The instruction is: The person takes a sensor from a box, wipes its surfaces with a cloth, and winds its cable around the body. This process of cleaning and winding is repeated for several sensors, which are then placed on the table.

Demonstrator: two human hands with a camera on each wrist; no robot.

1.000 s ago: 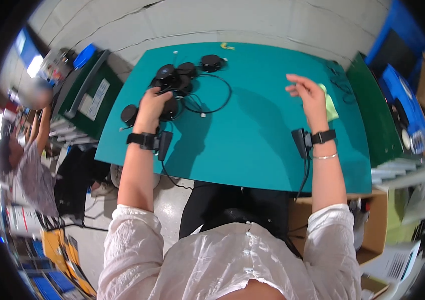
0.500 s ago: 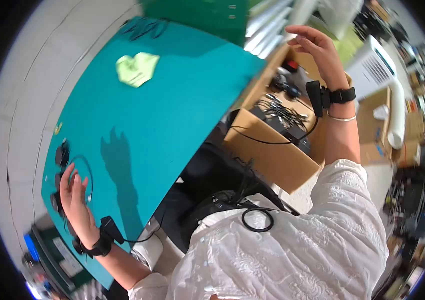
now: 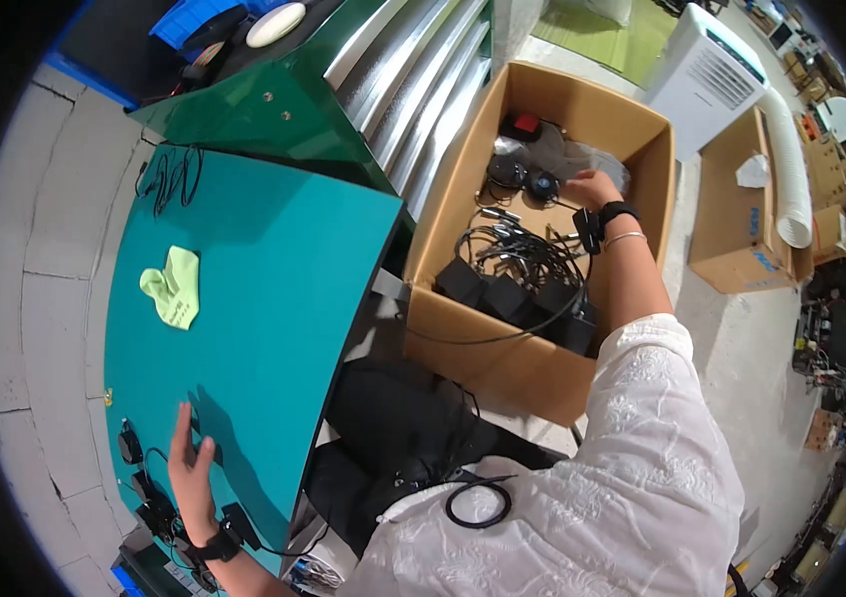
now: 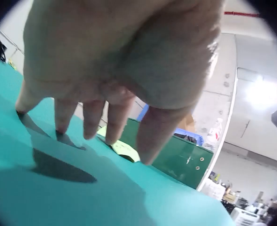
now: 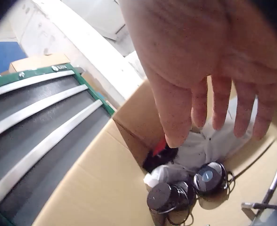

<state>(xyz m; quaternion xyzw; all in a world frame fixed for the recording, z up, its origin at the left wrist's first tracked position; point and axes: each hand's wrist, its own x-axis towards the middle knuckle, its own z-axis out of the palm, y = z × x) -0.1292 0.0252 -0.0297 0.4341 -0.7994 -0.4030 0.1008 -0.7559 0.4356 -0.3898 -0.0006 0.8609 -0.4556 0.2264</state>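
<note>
In the head view the right hand (image 3: pixel 594 189) is inside the cardboard box (image 3: pixel 632 109), over round black devices (image 3: pixel 508 171) with cables. The right wrist view shows that hand (image 5: pixel 213 70) with fingers extended, holding nothing, above two black devices (image 5: pixel 209 179) and a clear plastic bag (image 5: pixel 218 141). The left hand (image 3: pixel 190 478) is low over the teal table (image 3: pixel 264 259), beside several black devices (image 3: pixel 152 512). In the left wrist view its fingers (image 4: pixel 94 117) are spread and straight, with nothing held; some fingertips appear to touch the tabletop.
A light green cloth (image 3: pixel 176 289) and a black cable bundle (image 3: pixel 176 179) lie on the table. A green drawer cabinet (image 3: pixel 294 99) stands between table end and box. Black adapters (image 3: pixel 508 298) and coiled cables fill the box's near part. A white appliance (image 3: pixel 707 80) stands behind it.
The view has swung right toward the box. The right hand has moved from above the table down into the box. The left hand has left the black devices it was touching and is beside them, empty.
</note>
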